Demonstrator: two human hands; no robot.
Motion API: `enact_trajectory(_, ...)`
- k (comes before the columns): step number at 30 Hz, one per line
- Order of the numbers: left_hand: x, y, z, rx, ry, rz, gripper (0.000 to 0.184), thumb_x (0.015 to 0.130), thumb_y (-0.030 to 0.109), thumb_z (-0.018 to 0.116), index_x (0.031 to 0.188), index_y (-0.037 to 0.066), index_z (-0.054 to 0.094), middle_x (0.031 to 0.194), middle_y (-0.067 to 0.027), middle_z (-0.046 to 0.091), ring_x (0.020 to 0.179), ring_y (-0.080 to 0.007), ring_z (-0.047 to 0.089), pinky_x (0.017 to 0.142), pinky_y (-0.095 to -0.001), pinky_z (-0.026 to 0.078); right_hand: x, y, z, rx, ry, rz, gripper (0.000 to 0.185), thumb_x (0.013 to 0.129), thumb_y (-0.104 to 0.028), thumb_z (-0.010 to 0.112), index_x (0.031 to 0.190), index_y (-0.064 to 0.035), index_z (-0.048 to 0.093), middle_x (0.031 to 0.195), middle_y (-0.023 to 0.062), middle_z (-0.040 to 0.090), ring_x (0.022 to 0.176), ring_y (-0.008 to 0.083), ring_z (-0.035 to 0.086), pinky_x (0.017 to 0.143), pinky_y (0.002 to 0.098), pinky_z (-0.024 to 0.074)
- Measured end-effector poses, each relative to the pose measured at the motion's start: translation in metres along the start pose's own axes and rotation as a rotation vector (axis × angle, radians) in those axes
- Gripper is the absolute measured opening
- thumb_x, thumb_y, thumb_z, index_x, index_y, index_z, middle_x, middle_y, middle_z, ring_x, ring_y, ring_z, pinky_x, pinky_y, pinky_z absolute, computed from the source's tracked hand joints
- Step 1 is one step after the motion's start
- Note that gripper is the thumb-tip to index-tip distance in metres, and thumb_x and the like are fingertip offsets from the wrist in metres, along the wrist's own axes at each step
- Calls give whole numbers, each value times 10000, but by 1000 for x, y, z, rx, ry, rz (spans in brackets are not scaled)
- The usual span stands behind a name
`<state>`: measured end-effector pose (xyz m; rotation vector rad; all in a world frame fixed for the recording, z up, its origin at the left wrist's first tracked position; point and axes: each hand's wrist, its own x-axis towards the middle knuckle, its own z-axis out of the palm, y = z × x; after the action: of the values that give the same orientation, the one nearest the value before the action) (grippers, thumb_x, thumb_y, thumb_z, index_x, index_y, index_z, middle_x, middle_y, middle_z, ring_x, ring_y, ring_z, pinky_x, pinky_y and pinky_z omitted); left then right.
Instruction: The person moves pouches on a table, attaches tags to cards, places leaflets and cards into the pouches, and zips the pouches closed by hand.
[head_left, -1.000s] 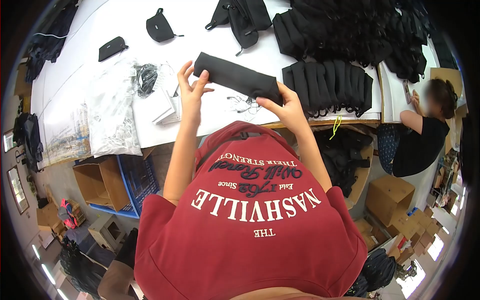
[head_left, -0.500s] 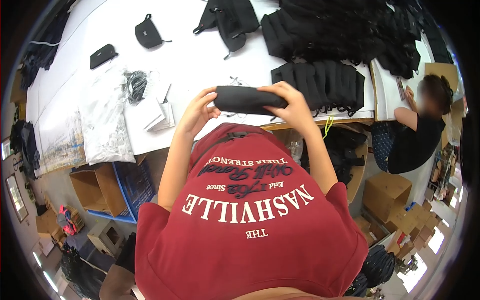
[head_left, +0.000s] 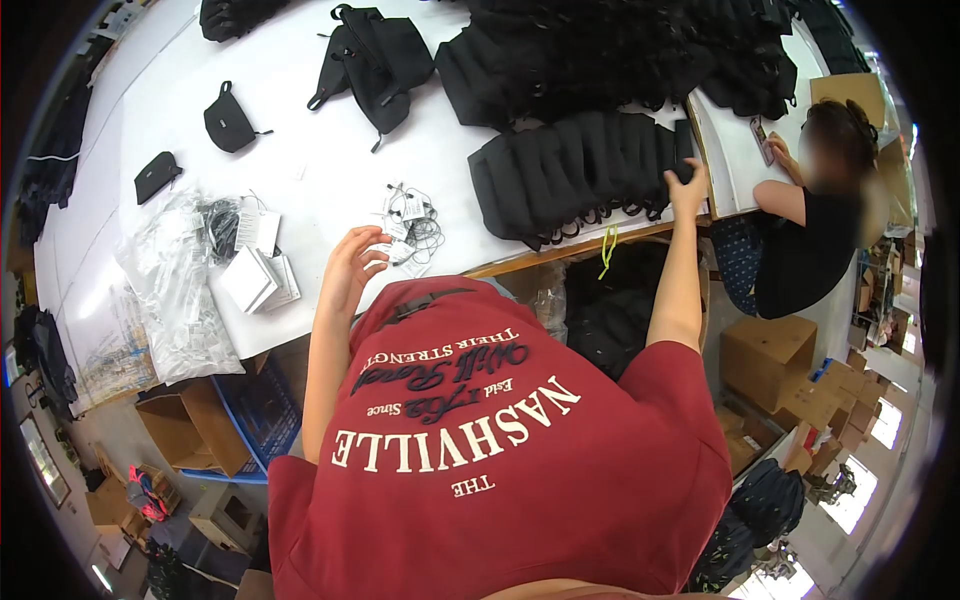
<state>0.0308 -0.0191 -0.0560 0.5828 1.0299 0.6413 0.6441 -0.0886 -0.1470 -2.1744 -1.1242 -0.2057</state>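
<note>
At the right end of a row of black fabric pouches (head_left: 575, 170), my right hand (head_left: 687, 188) has its thumb and fingers on a slim black pouch (head_left: 683, 148), which stands against the row. My left hand (head_left: 352, 265) is raised near the table's front edge, fingers loosely bent and apart, with nothing in it. Just to its right lies a tangle of thin black cords with white tags (head_left: 412, 225). Small black loops stick out along the front of the row.
On the left lie a clear plastic bag pile (head_left: 180, 290), white card stacks (head_left: 258, 280) and two small black pouches, one a zip pouch (head_left: 230, 118). A black bag (head_left: 375, 62) and a dark heap (head_left: 590, 50) lie farther back. A seated person (head_left: 815, 230) holds a phone at right.
My right hand has carried the black pouch from in front of me to the row's right end. My left hand has let go of it. The view has shifted right.
</note>
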Motion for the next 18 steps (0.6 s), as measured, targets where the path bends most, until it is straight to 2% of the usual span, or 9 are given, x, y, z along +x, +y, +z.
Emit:
enact_trajectory(1, 1, -1, 3, 4, 4, 3, 229, 939, 226, 511, 1076, 44, 538, 1009, -82, 608, 790, -119, 572, 709, -247, 472, -6, 24, 14, 45, -186, 43, 447, 700, -267, 795, 1044, -82, 577, 1128, 161, 578, 1068, 331, 535, 968, 383, 376)
enact_trajectory(4, 5, -1, 10, 36, 26, 3, 226, 936, 223, 515, 1072, 44, 540, 1000, -80, 618, 804, -126, 581, 729, -257, 477, -7, 21, 22, 283, -42, 495, 484, 716, -355, 791, 1034, -65, 570, 1146, 168, 579, 1095, 319, 530, 979, 368, 366)
enact_trajectory(7, 15, -6, 22, 153, -13, -16, 255, 930, 230, 527, 1100, 41, 540, 1009, -82, 631, 848, -141, 595, 774, -278, 479, 2, 49, 24, 322, 107, 663, 660, 724, -418, 774, 1217, -84, 491, 1163, 171, 571, 1081, 299, 544, 902, 385, 424)
enact_trajectory(8, 23, -9, 29, 204, -35, -22, 269, 927, 234, 532, 1114, 40, 540, 1013, -84, 635, 866, -146, 600, 791, -287, 480, 4, 73, 33, 440, 51, 735, 794, 716, -372, 779, 1341, -67, 395, 1183, 162, 565, 1089, 294, 544, 876, 388, 446)
enact_trajectory(9, 36, -14, 35, 298, -70, -48, 328, 910, 269, 560, 1141, 38, 538, 1061, -101, 622, 952, -168, 584, 848, -311, 458, 6, 41, 12, 492, -210, 896, 749, 752, -314, 739, 1353, -25, 398, 1217, 154, 554, 1104, 282, 540, 910, 365, 434)
enact_trajectory(11, 67, -33, 49, 453, -121, -106, 490, 860, 353, 622, 1204, 22, 514, 1167, -140, 571, 1112, -211, 519, 949, -356, 397, -1, 36, 14, 646, -439, 852, 623, 814, -304, 665, 1304, 12, 448, 1244, 151, 544, 1100, 257, 544, 943, 351, 414)
enact_trajectory(13, 95, -43, 75, 541, -180, -201, 782, 770, 479, 693, 1304, -18, 411, 1314, -199, 439, 1262, -279, 387, 1030, -399, 304, -7, 4, 5, 633, -439, 810, 537, 869, -319, 590, 1281, 7, 485, 1256, 149, 540, 1133, 247, 523, 987, 345, 375)
enact_trajectory(16, 144, -69, 100, 583, -44, -247, 1170, 593, 624, 776, 1351, -96, 250, 1257, -268, 431, 1227, -312, 398, 992, -384, 344, -18, -17, 5, 732, -460, 744, 619, 880, -374, 588, 1321, 36, 441, 1322, 157, 487, 1230, 254, 450, 1042, 334, 320)
enact_trajectory(18, 158, -67, 118, 412, -85, -176, 1108, 608, 493, 839, 1314, -142, 267, 1239, -248, 472, 1143, -285, 498, 977, -369, 396, -28, -32, 5, 773, -473, 682, 684, 880, -416, 592, 1341, 56, 411, 1367, 155, 446, 1267, 253, 417, 1063, 330, 294)
